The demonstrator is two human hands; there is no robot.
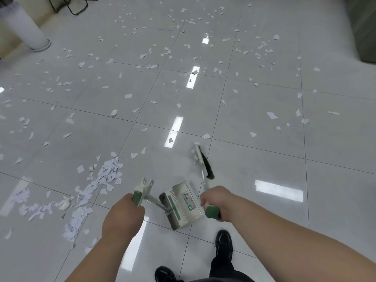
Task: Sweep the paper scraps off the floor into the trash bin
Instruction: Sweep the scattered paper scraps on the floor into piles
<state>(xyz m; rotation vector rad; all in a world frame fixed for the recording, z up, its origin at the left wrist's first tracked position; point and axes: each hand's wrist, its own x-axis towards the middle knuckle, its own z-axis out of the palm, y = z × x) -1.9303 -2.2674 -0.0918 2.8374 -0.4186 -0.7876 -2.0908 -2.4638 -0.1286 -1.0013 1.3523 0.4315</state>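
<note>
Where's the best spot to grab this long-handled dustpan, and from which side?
Grip the green sleeve at the top of the dustpan handle, coming from above on the near side. The long handle rises from the pan toward the person, so that end is within easy reach while standing. The left hand holds it there now.

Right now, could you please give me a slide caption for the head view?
Dustpan and broom held above a glossy tiled floor strewn with paper scraps, a heap at left.
</note>
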